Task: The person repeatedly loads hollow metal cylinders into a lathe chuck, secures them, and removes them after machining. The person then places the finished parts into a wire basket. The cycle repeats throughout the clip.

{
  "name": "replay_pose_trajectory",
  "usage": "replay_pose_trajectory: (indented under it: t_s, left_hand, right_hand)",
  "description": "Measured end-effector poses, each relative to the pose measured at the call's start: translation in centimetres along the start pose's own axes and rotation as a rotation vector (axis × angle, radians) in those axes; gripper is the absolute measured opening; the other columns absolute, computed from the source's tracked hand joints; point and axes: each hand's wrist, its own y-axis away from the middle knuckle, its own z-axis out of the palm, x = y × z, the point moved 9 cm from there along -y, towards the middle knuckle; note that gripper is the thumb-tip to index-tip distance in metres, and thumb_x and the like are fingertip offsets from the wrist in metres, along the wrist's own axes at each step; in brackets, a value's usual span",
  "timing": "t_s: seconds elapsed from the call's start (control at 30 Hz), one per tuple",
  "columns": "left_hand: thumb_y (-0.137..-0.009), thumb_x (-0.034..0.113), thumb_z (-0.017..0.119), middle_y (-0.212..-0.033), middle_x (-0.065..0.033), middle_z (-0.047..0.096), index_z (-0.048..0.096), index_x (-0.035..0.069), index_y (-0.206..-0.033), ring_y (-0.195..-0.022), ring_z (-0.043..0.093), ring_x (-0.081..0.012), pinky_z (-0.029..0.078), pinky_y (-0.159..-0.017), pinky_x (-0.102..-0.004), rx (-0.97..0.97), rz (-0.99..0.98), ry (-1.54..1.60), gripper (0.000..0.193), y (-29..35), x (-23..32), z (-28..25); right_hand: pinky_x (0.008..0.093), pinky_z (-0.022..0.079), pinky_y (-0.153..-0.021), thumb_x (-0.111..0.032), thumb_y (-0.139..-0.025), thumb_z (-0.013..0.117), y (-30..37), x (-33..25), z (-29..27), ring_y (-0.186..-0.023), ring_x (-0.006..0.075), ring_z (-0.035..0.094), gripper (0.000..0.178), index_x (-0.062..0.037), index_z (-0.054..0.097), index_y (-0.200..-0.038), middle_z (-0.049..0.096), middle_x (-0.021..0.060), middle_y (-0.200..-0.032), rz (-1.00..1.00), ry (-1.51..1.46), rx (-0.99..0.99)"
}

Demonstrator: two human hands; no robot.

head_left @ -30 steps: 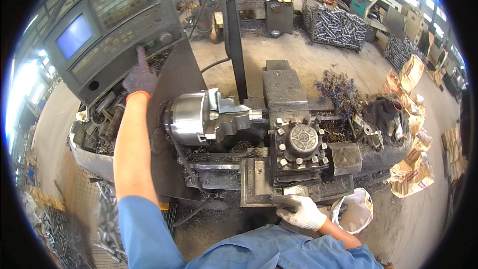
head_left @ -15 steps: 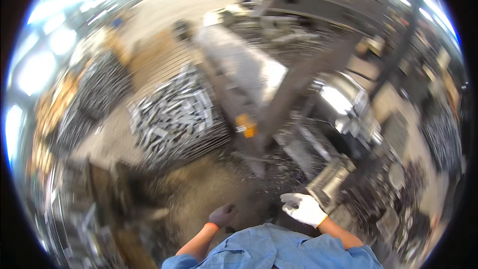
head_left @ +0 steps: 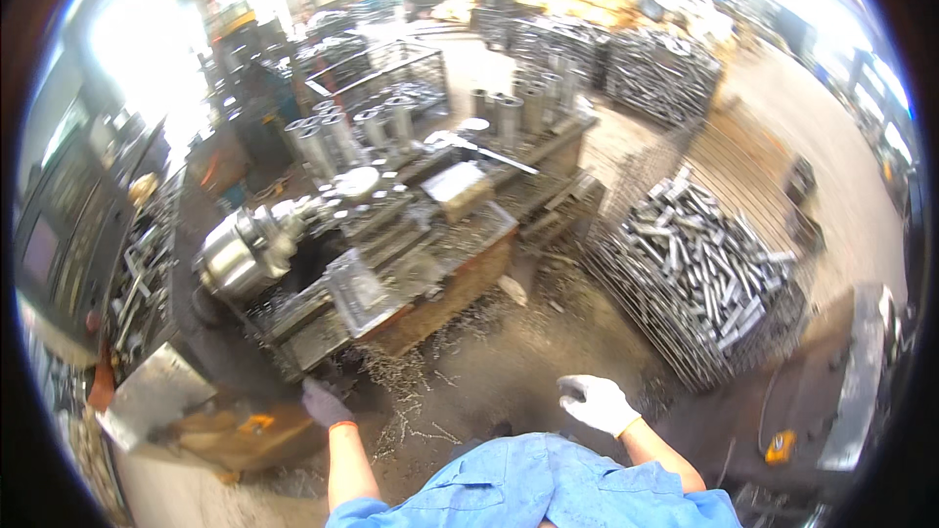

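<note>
My left hand (head_left: 326, 403), in a dark grey glove with an orange cuff, is at the near edge of a lathe-like machine (head_left: 406, 323). Its fingers are smeared, so I cannot tell whether it touches the machine or holds anything. My right hand (head_left: 597, 405), in a white glove, hangs in front of my body, loosely curved, with a gap between thumb and fingers and nothing visible in it. A shiny round chuck (head_left: 235, 259) stands on the machine's left. Several upright metal tubes (head_left: 507, 122) and what looks like a caliper (head_left: 479, 150) rest along its top.
Right of the machine stands a wire basket (head_left: 646, 318) heaped with short metal tubes (head_left: 709, 264). More filled wire crates (head_left: 660, 78) stand behind. Metal shavings (head_left: 396, 372) litter the floor by the machine. At right is a dark panel with a yellow-orange part (head_left: 780, 447).
My view has swung left, bringing the machine with upright tubes before me and shifting the tube basket rightward. My left hand has moved leftward to the machine's edge; my right hand stays before my body.
</note>
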Motion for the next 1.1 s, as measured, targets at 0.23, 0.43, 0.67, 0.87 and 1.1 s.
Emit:
replay_pose_trajectory:
  t_s: [0.23, 0.43, 0.67, 0.87, 1.1]
  left_hand:
    - [-0.113, 0.046, 0.051, -0.136, -0.0243, 0.065, 0.06, -0.006, -0.14, -0.124, 0.063, -0.0382, 0.051, -0.105, -0.0456, 0.56, 0.254, -0.275, 0.059, -1.0, 4.2, -18.7]
    - [-0.112, 0.046, 0.053, -0.138, -0.0224, 0.065, 0.061, 0.0, -0.144, -0.125, 0.063, -0.0398, 0.05, -0.106, -0.0481, 0.655, 0.229, -0.486, 0.056, -2.0, 4.3, -20.7]
    - [-0.103, 0.062, 0.06, -0.105, -0.0078, 0.067, 0.067, 0.015, -0.131, -0.089, 0.065, -0.0237, 0.054, -0.08, -0.0405, 0.243, -0.14, 0.583, 0.055, -5.9, -2.1, -19.5]
    - [-0.105, 0.048, 0.061, -0.08, -0.0044, 0.061, 0.06, 0.011, -0.101, -0.067, 0.059, -0.0186, 0.05, -0.06, -0.0365, 0.431, -0.156, 0.243, 0.037, 1.8, -2.6, -3.9]
    - [-0.107, 0.028, 0.065, -0.103, -0.0092, 0.069, 0.065, 0.004, -0.12, -0.088, 0.068, -0.0199, 0.058, -0.078, -0.0336, 0.173, -0.02, 0.054, 0.027, 6.7, 3.1, 8.6]
  right_hand:
    - [0.0379, 0.055, -0.109, -0.03, -0.1, 0.065, -12.6, -7.4, 1.4, -0.126, 0.0308, 0.07, 0.049, -0.0058, 0.068, -0.143, 0.073, 0.0152, -0.138, -0.225, 0.118, -0.318]
    - [0.0394, 0.057, -0.102, -0.031, -0.099, 0.065, -23.1, -10.4, -0.3, -0.119, 0.0323, 0.072, 0.045, -0.0073, 0.071, -0.136, 0.075, 0.0141, -0.131, -0.432, 0.183, -0.264]
    - [0.0419, 0.063, -0.092, -0.038, -0.095, 0.073, -33.3, -13.9, -6.5, -0.104, 0.033, 0.078, 0.046, -0.0112, 0.073, -0.132, 0.079, 0.0157, -0.115, -0.581, 0.215, -0.191]
    - [0.0411, 0.062, -0.092, -0.022, -0.091, 0.077, -39.0, -25.3, -13.4, -0.103, 0.0314, 0.077, 0.038, -0.0106, 0.075, -0.128, 0.078, 0.0142, -0.117, -0.859, -0.032, -0.168]
    - [0.0468, 0.059, -0.096, -0.03, -0.087, 0.077, -44.9, -44.4, -7.4, -0.11, 0.0353, 0.074, 0.042, -0.012, 0.075, -0.125, 0.077, 0.0151, -0.12, -1.338, 0.205, -0.208]
